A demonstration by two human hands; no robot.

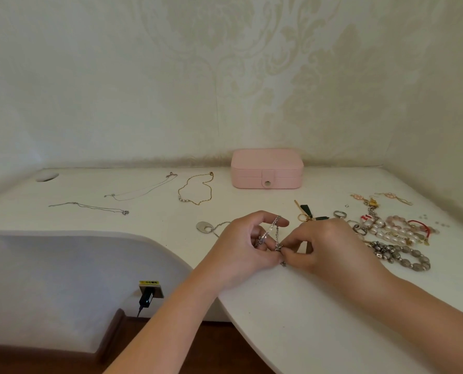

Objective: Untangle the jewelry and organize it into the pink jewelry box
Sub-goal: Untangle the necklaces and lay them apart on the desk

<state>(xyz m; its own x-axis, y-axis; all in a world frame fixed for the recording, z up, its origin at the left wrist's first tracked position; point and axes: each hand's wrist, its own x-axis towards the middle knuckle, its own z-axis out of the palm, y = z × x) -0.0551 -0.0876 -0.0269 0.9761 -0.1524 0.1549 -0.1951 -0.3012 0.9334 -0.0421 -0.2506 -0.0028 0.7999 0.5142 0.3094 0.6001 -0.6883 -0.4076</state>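
Note:
A tangled silver chain [271,229] hangs between my two hands above the white desk [292,306]. My left hand [245,247] has the chain looped over its fingers and grips it. My right hand [319,248] pinches the chain's lower end near a small clasp. A silver oval pendant [204,227] lies just left of my left hand, its chain running under it. The pink jewelry box [267,168] stands closed with its snap tab fastened at the back of the desk by the wall.
Two thin silver necklaces [141,188] [89,207] and a gold necklace [196,188] lie spread out at the back left. A heap of pearl and bead bracelets [395,236], a ring [340,214] and earrings [307,213] fills the right side. The desk edge curves inward at the left.

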